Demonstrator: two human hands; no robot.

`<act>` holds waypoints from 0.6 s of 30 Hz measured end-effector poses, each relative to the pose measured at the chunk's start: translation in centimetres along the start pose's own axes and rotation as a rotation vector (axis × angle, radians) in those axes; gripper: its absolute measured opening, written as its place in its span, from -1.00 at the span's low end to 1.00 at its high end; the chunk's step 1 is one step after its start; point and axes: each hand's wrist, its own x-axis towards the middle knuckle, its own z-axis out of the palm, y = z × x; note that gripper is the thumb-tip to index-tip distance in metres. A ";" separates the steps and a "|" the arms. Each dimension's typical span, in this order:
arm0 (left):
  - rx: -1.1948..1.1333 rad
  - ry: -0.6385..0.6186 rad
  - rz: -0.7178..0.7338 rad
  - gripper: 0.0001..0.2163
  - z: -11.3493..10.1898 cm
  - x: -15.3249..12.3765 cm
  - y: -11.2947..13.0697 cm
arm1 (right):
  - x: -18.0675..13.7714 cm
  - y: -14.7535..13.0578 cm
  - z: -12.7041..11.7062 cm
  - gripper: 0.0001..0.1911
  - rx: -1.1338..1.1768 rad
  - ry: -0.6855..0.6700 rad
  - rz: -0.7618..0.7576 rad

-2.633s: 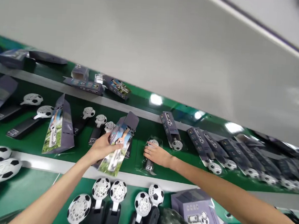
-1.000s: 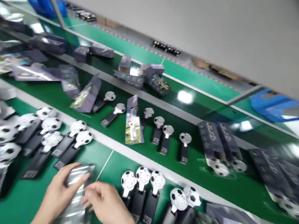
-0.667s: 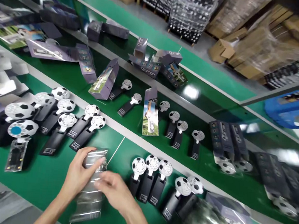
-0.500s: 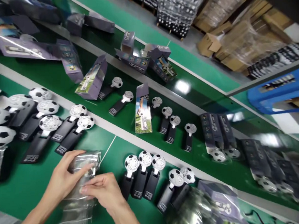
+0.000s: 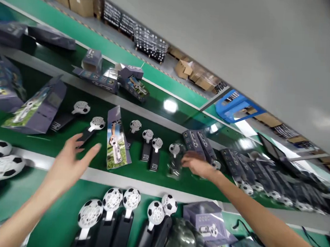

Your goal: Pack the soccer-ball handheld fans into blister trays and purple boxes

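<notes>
My left hand (image 5: 72,160) is raised over the green surface, thumb and fingers spread, with nothing in it. Nearest to it is a small black handheld fan (image 5: 98,124) with a white, football-patterned head. Farther right, my right hand (image 5: 197,165) has its fingers curled together at the edge of a clear plastic tray (image 5: 175,173). That tray lies around another football fan (image 5: 174,150); the fingertips are partly blurred. Between my hands stand an upright printed box (image 5: 117,144) and a pair of fans (image 5: 155,157).
Several football fans (image 5: 113,201) lie on the near green surface. Dark plastic packing (image 5: 180,240) and a purple box (image 5: 207,220) sit at its right. Boxed fans (image 5: 236,165) line the far right. A folded-open box (image 5: 37,107) stands left.
My hands have left the stack of clear trays and moved apart. My right hand has reached forward and right; clear plastic now surrounds the fan there. The view has swung right.
</notes>
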 end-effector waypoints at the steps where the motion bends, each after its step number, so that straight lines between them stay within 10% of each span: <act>1: -0.090 -0.054 -0.107 0.01 2.4 1.9 2.0 | 0.8 0.7 1.0 -0.67 -0.018 -0.081 -0.031; 7: -0.307 -0.157 -0.266 0.22 10.9 7.3 7.1 | 2.4 2.2 4.0 -0.57 -0.145 -0.046 -0.106; 12: -0.625 -0.445 -0.254 -0.40 7.7 3.6 6.8 | 4.5 2.9 5.4 -0.54 -0.205 -0.041 -0.321; 18: -0.902 -1.061 -0.581 -0.20 4.1 -1.8 2.7 | 4.7 3.1 0.7 -0.55 -0.206 0.041 -0.119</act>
